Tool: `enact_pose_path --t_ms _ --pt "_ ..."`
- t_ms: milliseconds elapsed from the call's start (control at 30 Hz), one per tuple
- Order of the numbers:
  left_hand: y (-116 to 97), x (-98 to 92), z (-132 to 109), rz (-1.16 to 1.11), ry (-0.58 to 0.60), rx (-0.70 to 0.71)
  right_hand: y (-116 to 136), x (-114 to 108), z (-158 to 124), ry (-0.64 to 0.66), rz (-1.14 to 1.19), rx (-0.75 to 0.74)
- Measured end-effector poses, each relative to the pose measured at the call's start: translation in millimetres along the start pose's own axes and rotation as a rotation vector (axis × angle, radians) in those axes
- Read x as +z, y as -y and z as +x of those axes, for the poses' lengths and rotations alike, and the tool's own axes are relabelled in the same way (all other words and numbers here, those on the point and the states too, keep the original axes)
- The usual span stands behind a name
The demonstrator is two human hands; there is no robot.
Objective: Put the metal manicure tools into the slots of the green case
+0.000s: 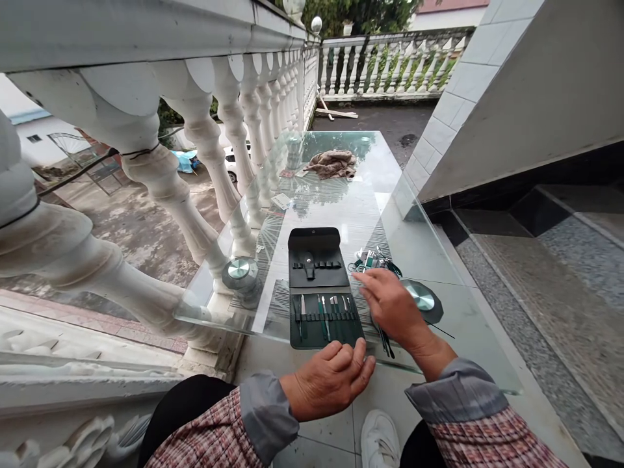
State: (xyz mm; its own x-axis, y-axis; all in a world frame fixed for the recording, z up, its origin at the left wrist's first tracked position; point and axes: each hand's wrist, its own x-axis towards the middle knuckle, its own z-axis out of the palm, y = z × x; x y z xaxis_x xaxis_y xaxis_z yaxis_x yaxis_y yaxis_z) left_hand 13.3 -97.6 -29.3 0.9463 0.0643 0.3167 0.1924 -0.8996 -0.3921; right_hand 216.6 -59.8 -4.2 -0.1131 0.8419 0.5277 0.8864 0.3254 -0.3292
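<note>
A dark green folding tool case (319,289) lies spread out on a glass tabletop, several slim metal tools (324,312) with dark green handles held in its loop strip. The upper panel has a row of loops and a small snap-strap pouch (309,268). My left hand (331,377) is at the case's lower right edge, fingers loosely bent and apart, no object visible in it. Over the case's right side, my right hand (390,302) reaches with stretched fingers close to a loose pile of small metal grooming tools (373,260). Longer dark tools (387,341) lie partly under that hand.
The glass table (439,253) stands beside a white balustrade (195,136). A crumpled brown cloth (331,164) lies at its far end. Round metal-capped supports (242,268) show at both sides. Stone steps (550,279) rise on the right.
</note>
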Motion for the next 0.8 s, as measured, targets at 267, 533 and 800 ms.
enact_pose_path --t_ms 267,533,800 --pt "2 -5.9 1 0.015 0.064 0.006 -59 -54 -34 0.035 -0.171 0.526" --pt "0 -3.2 5 0.031 0.042 -0.006 -51 -55 -65 0.240 -0.144 0.381" --pt "-2 -4.0 7 0.044 0.041 -0.015 -32 -34 -66 0.215 -0.352 0.246"
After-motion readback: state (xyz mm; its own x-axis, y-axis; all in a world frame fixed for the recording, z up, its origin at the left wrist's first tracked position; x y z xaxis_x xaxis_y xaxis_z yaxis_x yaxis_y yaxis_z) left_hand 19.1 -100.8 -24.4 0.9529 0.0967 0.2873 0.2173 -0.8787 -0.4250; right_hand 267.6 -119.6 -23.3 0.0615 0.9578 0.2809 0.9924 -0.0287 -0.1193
